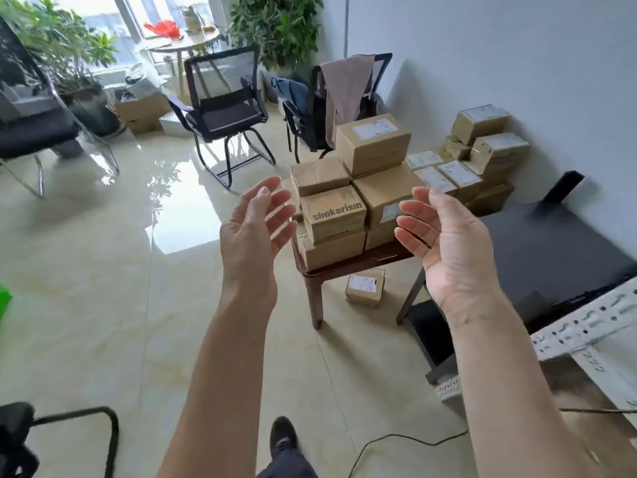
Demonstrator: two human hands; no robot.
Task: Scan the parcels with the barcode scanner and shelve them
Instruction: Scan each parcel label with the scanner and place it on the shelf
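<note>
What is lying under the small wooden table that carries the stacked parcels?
Under the wooden table one small cardboard parcel with a white label lies on the floor. The right hand covers the table's right part, so anything beneath that side is hidden.

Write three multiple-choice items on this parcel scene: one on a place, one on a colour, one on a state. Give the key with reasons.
1. Where does the lone small parcel lie?
A. on a chair seat
B. on the floor under the small table
C. on the black desk

2. What colour is the small table that bears the stacked parcels?
A. white
B. green
C. dark brown

3. How are the two hands?
A. both open and holding nothing
B. both gripping a box
C. one holding a scanner

Key: 1 B, it lies on the tiles beneath the table; 2 C, its edge and leg are dark brown wood; 3 A, the left hand and right hand show spread fingers short of the boxes.
</note>
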